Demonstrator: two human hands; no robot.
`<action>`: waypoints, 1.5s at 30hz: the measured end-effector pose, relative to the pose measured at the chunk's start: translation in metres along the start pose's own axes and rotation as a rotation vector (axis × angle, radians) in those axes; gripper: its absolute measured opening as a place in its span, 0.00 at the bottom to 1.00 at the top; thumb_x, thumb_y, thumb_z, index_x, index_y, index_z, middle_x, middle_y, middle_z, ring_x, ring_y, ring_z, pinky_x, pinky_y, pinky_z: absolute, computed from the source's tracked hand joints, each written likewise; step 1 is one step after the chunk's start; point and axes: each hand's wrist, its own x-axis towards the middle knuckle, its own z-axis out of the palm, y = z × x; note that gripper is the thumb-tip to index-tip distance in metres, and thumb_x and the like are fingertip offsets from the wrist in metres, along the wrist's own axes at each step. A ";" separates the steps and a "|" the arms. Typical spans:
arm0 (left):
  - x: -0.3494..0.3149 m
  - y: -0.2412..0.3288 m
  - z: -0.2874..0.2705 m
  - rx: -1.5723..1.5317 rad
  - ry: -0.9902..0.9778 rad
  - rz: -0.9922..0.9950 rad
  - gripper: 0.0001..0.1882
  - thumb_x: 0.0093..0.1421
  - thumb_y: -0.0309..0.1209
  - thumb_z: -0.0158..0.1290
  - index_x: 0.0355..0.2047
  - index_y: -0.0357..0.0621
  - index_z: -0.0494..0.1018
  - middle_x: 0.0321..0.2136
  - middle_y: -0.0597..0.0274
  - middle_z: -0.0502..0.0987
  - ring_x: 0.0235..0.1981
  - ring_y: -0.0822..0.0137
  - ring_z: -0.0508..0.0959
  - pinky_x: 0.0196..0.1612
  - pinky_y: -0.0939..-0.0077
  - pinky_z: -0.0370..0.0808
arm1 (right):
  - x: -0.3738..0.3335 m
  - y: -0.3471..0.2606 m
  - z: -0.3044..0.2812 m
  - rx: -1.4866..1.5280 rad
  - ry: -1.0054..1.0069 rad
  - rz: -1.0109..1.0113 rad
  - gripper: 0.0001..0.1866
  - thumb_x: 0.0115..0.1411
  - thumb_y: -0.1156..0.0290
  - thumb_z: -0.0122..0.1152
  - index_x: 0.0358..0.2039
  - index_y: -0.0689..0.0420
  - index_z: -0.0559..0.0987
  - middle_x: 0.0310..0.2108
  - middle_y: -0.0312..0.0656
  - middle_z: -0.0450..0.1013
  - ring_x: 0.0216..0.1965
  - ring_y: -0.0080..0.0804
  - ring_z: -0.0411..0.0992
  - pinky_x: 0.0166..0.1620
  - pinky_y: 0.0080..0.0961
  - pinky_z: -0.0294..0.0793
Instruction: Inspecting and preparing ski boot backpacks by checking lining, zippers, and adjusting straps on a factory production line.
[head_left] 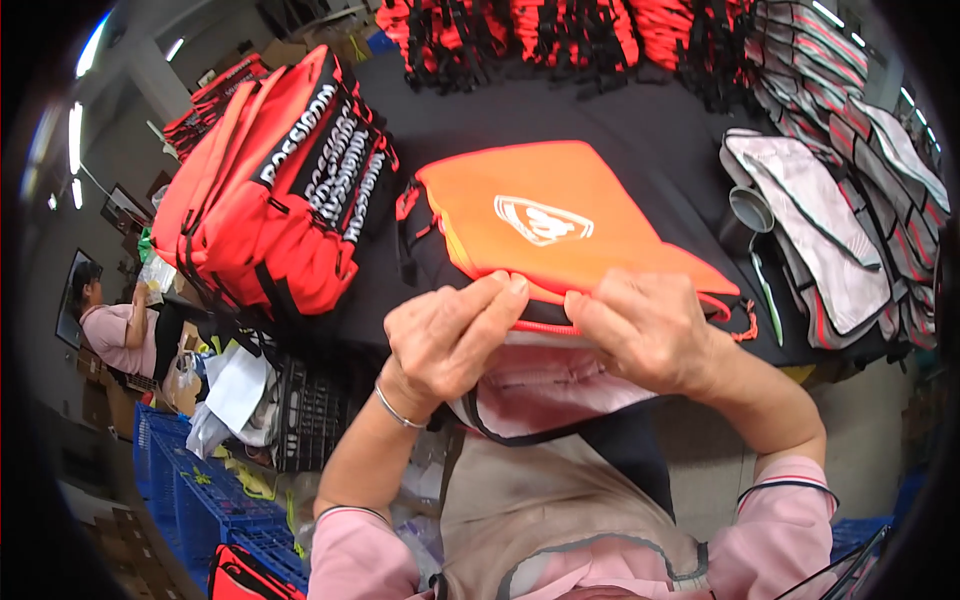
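Observation:
On the black-covered table lies an orange bag piece with red edging and a white shield emblem. Its near edge is folded up between my hands. My left hand, with a bracelet on the wrist, pinches that edge between thumb and fingers. A short gap away, my right hand grips the same edge with curled fingers. A red zipper runs between the hands. Below it hangs a pale pink lining with a dark border, over the table's near edge. The fingers partly hide the fold.
Red bags are stacked at left. Red bundles with black straps line the back. Grey-white panels pile up at right, near a metal cup and a slim pale-green-handled tool. Blue crates and a seated person are lower left.

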 end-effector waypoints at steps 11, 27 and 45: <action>0.017 0.003 0.005 0.018 0.115 -0.115 0.19 0.46 0.29 0.67 0.28 0.48 0.65 0.22 0.66 0.68 0.18 0.67 0.70 0.19 0.76 0.64 | 0.019 0.011 0.006 -0.303 0.393 -0.137 0.07 0.42 0.82 0.62 0.25 0.63 0.78 0.18 0.31 0.62 0.17 0.20 0.64 0.18 0.17 0.53; 0.021 -0.021 -0.008 0.112 0.172 -0.106 0.10 0.46 0.21 0.57 0.19 0.44 0.65 0.16 0.65 0.63 0.14 0.66 0.66 0.16 0.74 0.63 | 0.026 0.011 0.031 -0.406 0.578 0.004 0.14 0.40 0.86 0.62 0.16 0.53 0.68 0.16 0.30 0.59 0.16 0.23 0.59 0.22 0.20 0.55; 0.006 0.000 0.000 0.046 0.219 -0.190 0.18 0.28 0.15 0.57 0.20 0.46 0.65 0.17 0.65 0.65 0.16 0.64 0.70 0.18 0.74 0.65 | -0.010 0.026 0.020 -0.406 0.493 0.183 0.06 0.44 0.83 0.64 0.24 0.60 0.76 0.19 0.36 0.63 0.20 0.29 0.68 0.25 0.23 0.67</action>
